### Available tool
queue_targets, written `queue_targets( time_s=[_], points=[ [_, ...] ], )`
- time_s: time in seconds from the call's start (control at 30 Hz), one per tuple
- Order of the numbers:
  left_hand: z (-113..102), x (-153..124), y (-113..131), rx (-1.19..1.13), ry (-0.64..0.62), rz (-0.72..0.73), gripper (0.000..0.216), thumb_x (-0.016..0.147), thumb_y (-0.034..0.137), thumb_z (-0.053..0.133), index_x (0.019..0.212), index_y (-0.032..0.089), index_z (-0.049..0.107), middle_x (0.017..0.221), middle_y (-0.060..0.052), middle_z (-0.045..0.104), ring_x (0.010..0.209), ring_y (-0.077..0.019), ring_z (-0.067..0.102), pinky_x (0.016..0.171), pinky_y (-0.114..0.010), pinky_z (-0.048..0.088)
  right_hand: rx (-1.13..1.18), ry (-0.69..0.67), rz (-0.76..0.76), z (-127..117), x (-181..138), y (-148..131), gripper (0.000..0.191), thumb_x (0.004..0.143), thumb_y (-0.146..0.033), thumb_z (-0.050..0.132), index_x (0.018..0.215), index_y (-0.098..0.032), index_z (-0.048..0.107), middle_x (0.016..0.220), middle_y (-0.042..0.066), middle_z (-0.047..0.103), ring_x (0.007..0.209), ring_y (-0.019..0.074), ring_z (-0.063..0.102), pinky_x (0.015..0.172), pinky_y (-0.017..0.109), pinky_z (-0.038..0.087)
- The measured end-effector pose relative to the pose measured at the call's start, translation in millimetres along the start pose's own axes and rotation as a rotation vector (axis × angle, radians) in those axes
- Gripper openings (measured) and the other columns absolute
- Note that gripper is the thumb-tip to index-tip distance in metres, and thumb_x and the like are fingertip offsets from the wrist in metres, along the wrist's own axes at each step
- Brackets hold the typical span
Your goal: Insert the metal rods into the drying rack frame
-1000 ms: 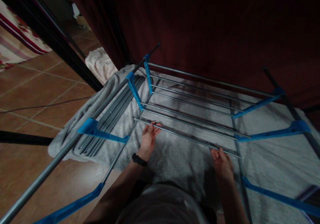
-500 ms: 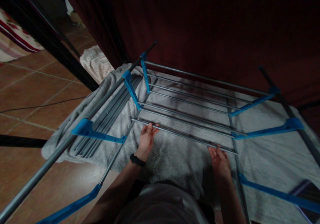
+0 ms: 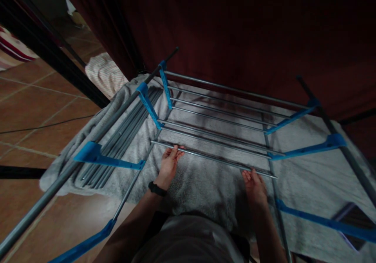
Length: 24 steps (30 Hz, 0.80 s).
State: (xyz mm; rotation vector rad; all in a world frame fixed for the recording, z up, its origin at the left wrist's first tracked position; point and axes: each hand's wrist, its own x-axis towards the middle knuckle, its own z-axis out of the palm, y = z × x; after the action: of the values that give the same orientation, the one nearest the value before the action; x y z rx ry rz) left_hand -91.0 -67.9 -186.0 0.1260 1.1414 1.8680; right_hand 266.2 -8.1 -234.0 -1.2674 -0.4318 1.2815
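Note:
Between my two hands a thin grey metal tube (image 3: 211,158) runs slantwise across the frame. My left hand (image 3: 170,161), with a dark band on its wrist, pinches it near the left end. Near its right end my right hand (image 3: 254,182) grips it with thumb and fingers. Beyond it stands a rack of grey poles with blue plastic brackets (image 3: 149,105), several tubes (image 3: 217,138) spanning them. The held tube's ends lie close to the rack's side poles; whether they touch I cannot tell. Another blue bracket (image 3: 302,152) is on the right.
Several loose grey tubes (image 3: 123,137) lie bundled on the grey blanket (image 3: 199,192) at left. A phone-like dark slab (image 3: 354,222) lies at right, partly behind a bracket. A dark red curtain (image 3: 220,31) hangs behind. A thin cable (image 3: 49,125) crosses the tiled floor (image 3: 44,102).
The view has shifted slightly, so the rack appears a little further left and more of the slab at right shows. Both hands keep their hold on the tube.

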Motion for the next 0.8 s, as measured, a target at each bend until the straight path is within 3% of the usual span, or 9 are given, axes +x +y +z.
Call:
queue_targets(
  time_s=[0.4,0.57,0.8],
  points=[
    [-2.1,4.7,-2.9,0.030,0.049,-0.003,0.042,0.067,0.038,0.099,0.075,0.018,0.063,0.079,-0.003,0.077,0.076,-0.0159,0.075,0.081,-0.031,0.060,0.045,-0.029,-0.013,8.9,-7.9,-4.8,0.043,0.064,-0.041,0.099,0.073,-0.024,0.061,0.080,-0.004,0.076,0.078,0.0147,0.076,0.093,0.036,0.067],
    [-3.4,7.6,-4.3,0.057,0.048,0.017,0.041,0.069,0.040,0.098,0.076,0.018,0.065,0.078,-0.004,0.077,0.075,-0.0167,0.075,0.079,-0.031,0.060,0.066,-0.008,-0.008,12.2,-6.6,-4.7,0.045,0.056,-0.037,0.101,0.071,-0.024,0.061,0.081,-0.005,0.076,0.077,0.0150,0.076,0.088,0.036,0.067],
    [-3.0,10.2,-1.7,0.049,0.020,0.022,0.045,0.064,0.038,0.101,0.069,0.019,0.061,0.076,-0.001,0.076,0.075,-0.0152,0.075,0.075,-0.028,0.062,0.077,0.018,0.020,20.3,-10.7,-7.4,0.041,0.060,-0.037,0.100,0.078,-0.025,0.066,0.081,-0.005,0.076,0.079,0.0149,0.075,0.090,0.036,0.065]
  ],
)
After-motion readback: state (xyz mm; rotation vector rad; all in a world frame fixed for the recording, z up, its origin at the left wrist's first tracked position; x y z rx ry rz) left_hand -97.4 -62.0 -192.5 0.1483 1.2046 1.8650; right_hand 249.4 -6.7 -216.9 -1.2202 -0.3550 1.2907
